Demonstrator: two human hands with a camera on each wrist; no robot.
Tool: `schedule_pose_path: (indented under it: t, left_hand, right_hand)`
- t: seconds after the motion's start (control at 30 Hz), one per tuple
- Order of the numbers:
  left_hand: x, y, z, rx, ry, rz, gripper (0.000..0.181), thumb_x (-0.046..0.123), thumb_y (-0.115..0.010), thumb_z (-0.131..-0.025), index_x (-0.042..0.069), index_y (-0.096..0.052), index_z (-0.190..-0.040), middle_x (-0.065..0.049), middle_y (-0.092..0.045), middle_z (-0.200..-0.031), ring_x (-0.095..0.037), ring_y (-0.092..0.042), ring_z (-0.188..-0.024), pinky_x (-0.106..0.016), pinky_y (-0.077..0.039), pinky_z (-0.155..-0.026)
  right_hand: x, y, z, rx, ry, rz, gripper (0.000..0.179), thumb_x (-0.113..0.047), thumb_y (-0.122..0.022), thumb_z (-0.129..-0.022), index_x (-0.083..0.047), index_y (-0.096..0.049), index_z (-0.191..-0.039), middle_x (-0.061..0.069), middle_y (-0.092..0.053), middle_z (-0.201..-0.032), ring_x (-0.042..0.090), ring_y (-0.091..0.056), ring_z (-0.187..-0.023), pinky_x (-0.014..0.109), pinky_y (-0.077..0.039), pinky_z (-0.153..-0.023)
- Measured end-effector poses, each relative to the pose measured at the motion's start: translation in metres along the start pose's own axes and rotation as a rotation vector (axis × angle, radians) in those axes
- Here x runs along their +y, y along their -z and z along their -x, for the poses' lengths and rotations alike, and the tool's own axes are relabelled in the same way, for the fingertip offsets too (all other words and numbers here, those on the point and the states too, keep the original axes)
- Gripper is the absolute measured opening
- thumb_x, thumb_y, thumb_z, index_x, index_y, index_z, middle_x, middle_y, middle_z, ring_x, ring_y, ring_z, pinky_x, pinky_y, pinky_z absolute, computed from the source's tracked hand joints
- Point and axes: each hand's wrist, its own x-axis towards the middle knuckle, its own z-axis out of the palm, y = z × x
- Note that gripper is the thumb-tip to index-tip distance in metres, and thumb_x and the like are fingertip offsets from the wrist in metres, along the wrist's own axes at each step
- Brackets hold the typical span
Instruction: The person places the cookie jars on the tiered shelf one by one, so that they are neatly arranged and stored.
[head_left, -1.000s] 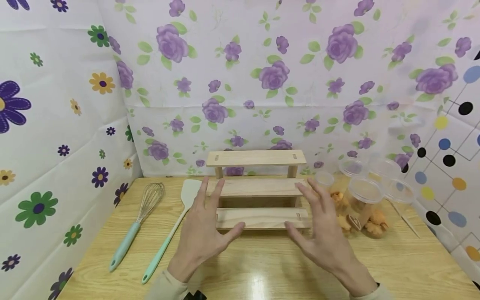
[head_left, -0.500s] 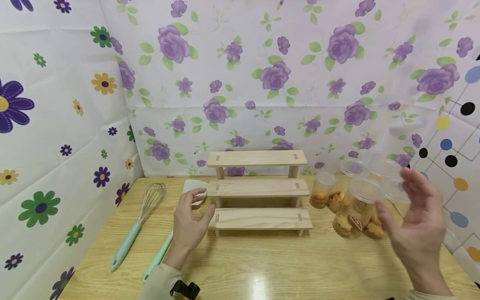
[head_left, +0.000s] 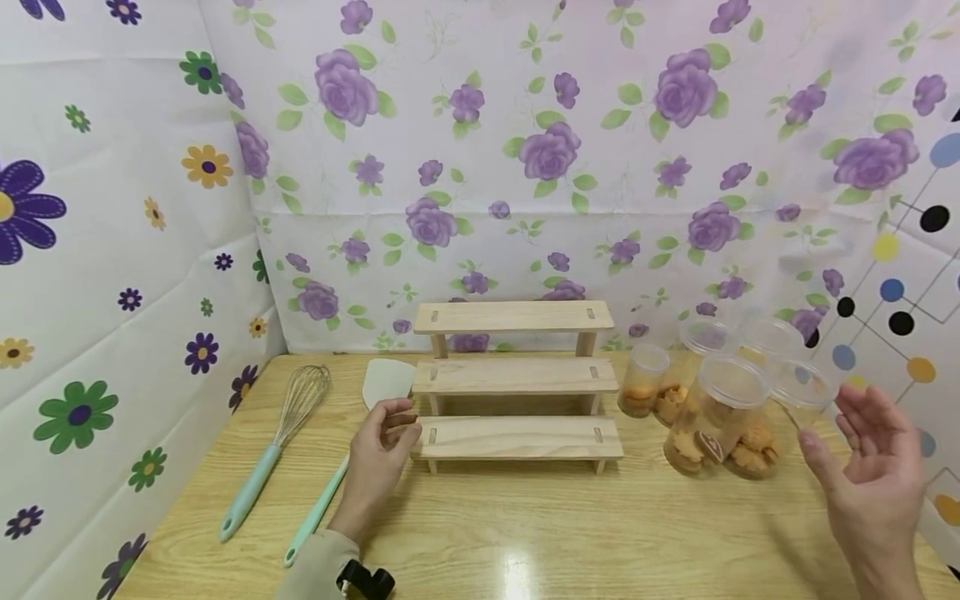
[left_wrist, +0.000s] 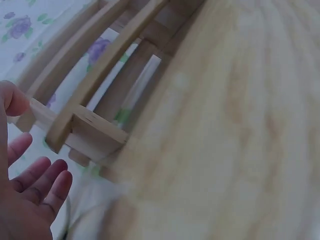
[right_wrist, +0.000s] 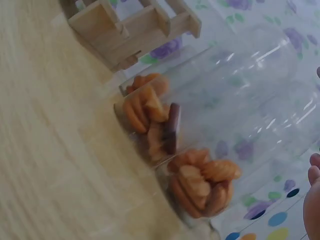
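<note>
A three-step wooden display shelf (head_left: 517,437) stands at the middle back of the table. My left hand (head_left: 378,454) is by the left end of its lowest step, fingers loosely bent and holding nothing. In the left wrist view the fingers (left_wrist: 42,187) lie beside the shelf (left_wrist: 95,130); whether the thumb touches it I cannot tell. On the right stands a group of clear lidded jars (head_left: 731,382), with cookies (right_wrist: 202,182) at the bottom of those seen from the right wrist. My right hand (head_left: 873,475) is just right of the jars, spread and holding nothing.
A whisk (head_left: 288,433) with a pale blue handle lies at the left of the wooden table (head_left: 525,517). Next to it is a spatula (head_left: 318,508), partly behind my left hand. A thin stick shows behind the jars. Patterned cloths (head_left: 480,167) enclose the back and sides.
My right hand has left the shelf's right side and moved right, past the jars. My left hand has drawn in its fingers and stayed near the shelf's left end.
</note>
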Motion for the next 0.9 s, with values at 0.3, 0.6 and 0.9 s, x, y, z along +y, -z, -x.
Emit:
schedule_pose_path:
  t: [0.3, 0.6, 0.9]
  left_hand:
    - [-0.015, -0.005, 0.005, -0.024, 0.015, 0.050, 0.027, 0.010, -0.075, -0.108, 0.007, -0.071, -0.134, -0.013, -0.071, -0.136, -0.027, -0.072, -0.118, -0.022, -0.061, -0.096]
    - [-0.021, -0.002, 0.004, -0.038, 0.017, 0.060, 0.025, 0.009, -0.079, -0.104, 0.012, -0.076, -0.129, -0.011, -0.077, -0.120, -0.017, -0.074, -0.104, -0.021, -0.062, -0.090]
    - [-0.025, 0.007, 0.005, -0.125, 0.034, 0.125, 0.031, 0.014, -0.081, -0.105, 0.012, -0.074, -0.136, -0.014, -0.079, -0.123, -0.019, -0.075, -0.107, -0.025, -0.063, -0.093]
  right_hand:
    - [0.016, 0.010, 0.007, 0.037, -0.180, 0.062, 0.086, 0.043, -0.057, -0.082, 0.009, -0.046, -0.161, 0.021, -0.055, -0.156, 0.024, -0.056, -0.143, 0.020, -0.047, -0.119]
    - [0.028, 0.016, 0.017, 0.038, -0.363, 0.163, 0.076, 0.034, -0.070, -0.089, 0.007, -0.052, -0.158, 0.014, -0.060, -0.155, 0.023, -0.055, -0.148, 0.016, -0.046, -0.119]
    - [0.044, 0.029, 0.023, -0.024, -0.372, 0.210, 0.079, 0.032, -0.074, -0.087, 0.008, -0.051, -0.159, 0.004, -0.066, -0.150, 0.013, -0.062, -0.139, 0.014, -0.050, -0.112]
